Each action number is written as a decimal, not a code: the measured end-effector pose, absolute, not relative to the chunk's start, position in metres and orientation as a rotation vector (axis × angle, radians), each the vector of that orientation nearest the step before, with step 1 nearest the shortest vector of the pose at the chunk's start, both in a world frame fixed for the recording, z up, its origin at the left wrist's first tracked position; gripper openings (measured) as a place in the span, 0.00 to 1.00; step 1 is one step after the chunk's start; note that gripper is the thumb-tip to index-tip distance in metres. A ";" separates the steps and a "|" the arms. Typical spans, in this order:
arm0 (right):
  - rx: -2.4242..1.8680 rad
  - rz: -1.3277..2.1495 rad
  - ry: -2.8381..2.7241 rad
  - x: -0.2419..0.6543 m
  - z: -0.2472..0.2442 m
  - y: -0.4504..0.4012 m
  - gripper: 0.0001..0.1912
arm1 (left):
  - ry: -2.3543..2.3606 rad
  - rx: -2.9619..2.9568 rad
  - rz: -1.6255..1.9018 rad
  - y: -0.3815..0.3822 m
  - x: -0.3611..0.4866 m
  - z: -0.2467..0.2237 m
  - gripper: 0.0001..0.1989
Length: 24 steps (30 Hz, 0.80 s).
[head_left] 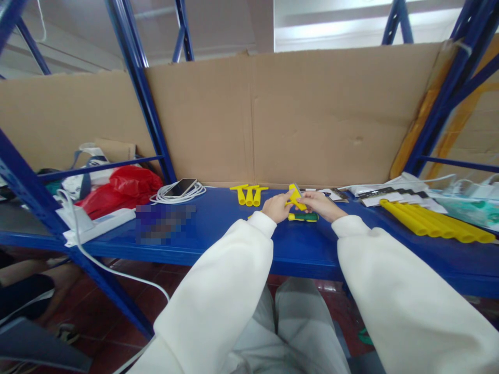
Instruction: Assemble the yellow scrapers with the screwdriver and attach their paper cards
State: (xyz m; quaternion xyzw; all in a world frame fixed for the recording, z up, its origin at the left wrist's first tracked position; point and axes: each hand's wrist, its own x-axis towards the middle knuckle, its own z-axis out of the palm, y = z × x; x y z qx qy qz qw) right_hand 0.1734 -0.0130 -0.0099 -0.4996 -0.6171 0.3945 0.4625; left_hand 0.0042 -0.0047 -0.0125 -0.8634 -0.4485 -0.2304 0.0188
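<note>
We record the surface (218,228) as blue-painted metal, smooth, with a moderate gloss. The frame posts (136,67) show the same blue metal finish, glossier along the edges. The rear panel (312,114) is brown cardboard, matt, with visible creases (one vertical seam included). Between our hands (277,206) (320,205) sits a yellow part (296,197) of smooth plastic. The yellow tubes (432,221) are smooth plastic with a light sheen. The red bag (125,187) is thin, wrinkled and glossy, resembling plastic film. The phone (182,187) has a dark, glossy face. Our sleeves (218,280) are soft, matt white cloth.
</note>
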 end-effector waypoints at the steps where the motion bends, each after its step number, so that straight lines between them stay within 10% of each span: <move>1: -1.238 0.961 -1.513 0.173 -0.010 -0.013 0.07 | -1.406 -2.675 -0.687 -0.005 0.004 -0.013 0.28; 24: -1.472 0.527 -1.388 0.212 -0.021 0.013 0.10 | -1.516 -2.560 -0.778 -0.008 0.000 -0.008 0.30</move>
